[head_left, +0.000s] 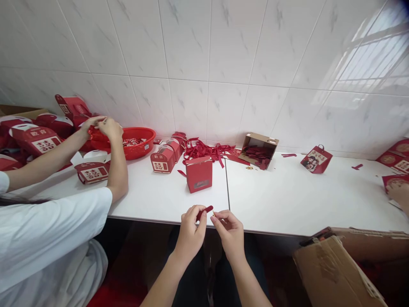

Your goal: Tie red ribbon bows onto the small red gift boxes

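Just past the table's front edge, my left hand (191,232) is closed on a short dark red strap (208,209) with a rounded end. Close by on the right, my right hand (230,235) pinches a tiny gold-coloured piece (214,214), too small to make out its kind. The fingertips of both hands almost meet. Directly beyond them, an upright red gift box (199,175) stands on the white table (268,200), with a dark window low on its front.
Red ribbons (207,150) lie heaped behind the box. A cardboard box (274,147) holds dark red straps, with gold bits (249,168) nearby. A finished-looking red box (317,160) stands rightward. Left, a co-worker's hands (105,125) work above a red basin (150,135). A carton (332,268) stands front right.
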`<state>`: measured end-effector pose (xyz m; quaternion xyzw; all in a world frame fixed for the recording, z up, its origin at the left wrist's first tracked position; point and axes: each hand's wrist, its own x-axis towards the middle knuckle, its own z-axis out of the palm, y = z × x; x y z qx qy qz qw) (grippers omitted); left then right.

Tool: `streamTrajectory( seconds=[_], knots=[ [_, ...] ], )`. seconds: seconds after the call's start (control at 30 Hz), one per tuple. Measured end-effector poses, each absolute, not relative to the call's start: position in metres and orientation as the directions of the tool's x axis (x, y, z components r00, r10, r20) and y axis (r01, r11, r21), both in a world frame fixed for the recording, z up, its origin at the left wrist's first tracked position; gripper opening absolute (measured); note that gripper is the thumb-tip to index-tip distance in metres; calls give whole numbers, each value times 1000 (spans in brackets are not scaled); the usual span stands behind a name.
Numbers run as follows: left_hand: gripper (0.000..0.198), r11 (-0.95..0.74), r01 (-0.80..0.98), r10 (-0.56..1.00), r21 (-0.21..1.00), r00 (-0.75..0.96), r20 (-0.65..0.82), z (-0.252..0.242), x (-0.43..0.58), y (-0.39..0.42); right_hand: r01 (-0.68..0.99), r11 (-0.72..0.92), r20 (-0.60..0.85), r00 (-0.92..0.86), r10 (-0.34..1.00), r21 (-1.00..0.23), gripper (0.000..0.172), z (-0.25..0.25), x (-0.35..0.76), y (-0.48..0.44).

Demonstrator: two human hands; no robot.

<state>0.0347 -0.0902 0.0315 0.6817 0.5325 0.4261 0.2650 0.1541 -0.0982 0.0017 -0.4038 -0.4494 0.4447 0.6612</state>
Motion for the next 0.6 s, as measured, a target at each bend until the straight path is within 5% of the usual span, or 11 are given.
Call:
streamTrajectory(
  seconds=[0.6],
  knots=[
    [10,-216,142,976,966,21,215,35,34,-101,-196,255,237,113,965,-947,10,11,155,-103]
  ],
)
